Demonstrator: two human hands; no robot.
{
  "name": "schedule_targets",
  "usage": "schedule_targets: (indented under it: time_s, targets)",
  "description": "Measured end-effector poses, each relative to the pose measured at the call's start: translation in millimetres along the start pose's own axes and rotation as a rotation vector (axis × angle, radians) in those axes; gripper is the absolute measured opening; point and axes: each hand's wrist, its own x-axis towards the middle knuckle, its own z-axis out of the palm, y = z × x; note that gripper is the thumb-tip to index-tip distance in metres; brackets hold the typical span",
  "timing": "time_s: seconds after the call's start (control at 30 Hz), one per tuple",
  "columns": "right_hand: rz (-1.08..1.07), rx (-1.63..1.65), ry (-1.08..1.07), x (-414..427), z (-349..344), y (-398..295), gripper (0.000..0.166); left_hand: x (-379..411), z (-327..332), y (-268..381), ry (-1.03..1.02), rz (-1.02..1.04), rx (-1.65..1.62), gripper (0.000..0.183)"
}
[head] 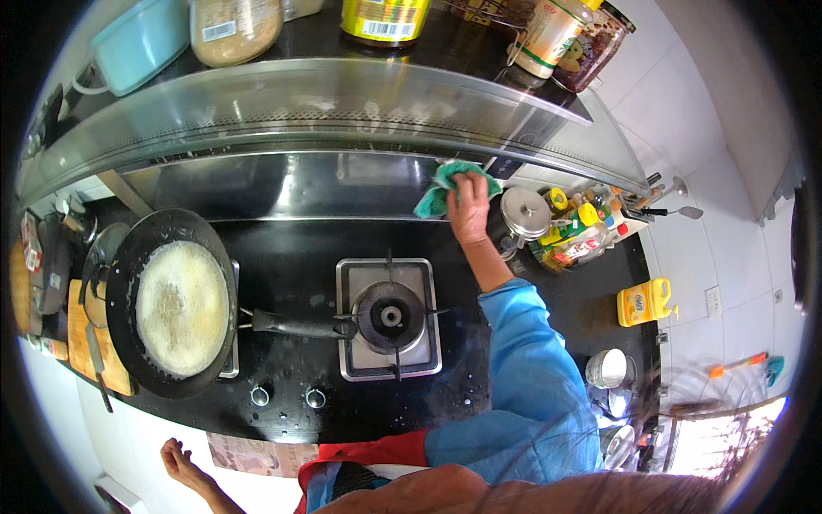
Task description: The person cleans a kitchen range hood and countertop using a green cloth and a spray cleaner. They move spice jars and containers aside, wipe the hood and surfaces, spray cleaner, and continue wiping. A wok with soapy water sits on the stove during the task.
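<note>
My right hand (470, 209) presses a green cloth (431, 200) against the right part of the shiny metal panel (359, 186) behind the stove. Below that hand lies a bare gas burner (390, 315) with a black pan support. My left hand (176, 457) hangs low in front of the counter, holding nothing, its fingers partly curled. A black wok (218, 360) stands over the left burner, its handle pointing right. Foamy, pale yellowish liquid (183, 308) fills its bottom.
A range hood (308, 103) juts over the panel, with jars on top. Right of my arm stand a lidded metal pot (525, 212), several seasoning bottles (578, 241), a yellow detergent jug (642, 302) and a bowl (605, 368). At left, a knife (95, 353) lies on a wooden cutting board (115, 369).
</note>
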Motion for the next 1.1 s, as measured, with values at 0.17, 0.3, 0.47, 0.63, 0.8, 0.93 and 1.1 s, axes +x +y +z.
schedule_targets:
  time_s: [0.17, 0.3, 0.47, 0.63, 0.8, 0.93, 1.1]
  targets:
    - [-0.285, -0.091, -0.342, -48.8, 38.0, 3.3, 0.035, 18.6, -22.6, -24.3, -0.123, -0.047, 0.072, 0.016]
    - [-0.135, -0.090, -0.315, -85.3, 42.3, 30.2, 0.028, -2.7, -8.6, -3.6, -0.017, 0.031, 0.018, 0.017]
    - [0.104, 0.017, 0.016, -30.9, -14.1, 6.8, 0.030, -12.5, -17.7, 8.5, 0.026, 0.068, 0.006, 0.020]
    - [0.255, -0.030, 0.466, 70.8, -94.2, 18.7, 0.032, -6.9, 6.1, 27.7, -0.077, 0.010, 0.018, 0.016]
    - [0.108, -0.142, 0.626, 124.7, -78.7, 32.0, 0.032, -23.0, 0.3, 13.7, 0.011, -0.024, -0.019, 0.013]
    - [0.124, -0.146, 0.561, 73.4, -41.5, 39.9, 0.028, -25.7, -9.5, -2.9, -0.035, -0.070, -0.005, 0.013]
    - [0.310, 0.009, 0.202, -32.7, 3.8, 28.8, 0.033, -21.0, -11.2, -12.0, -0.139, -0.094, 0.061, 0.015]
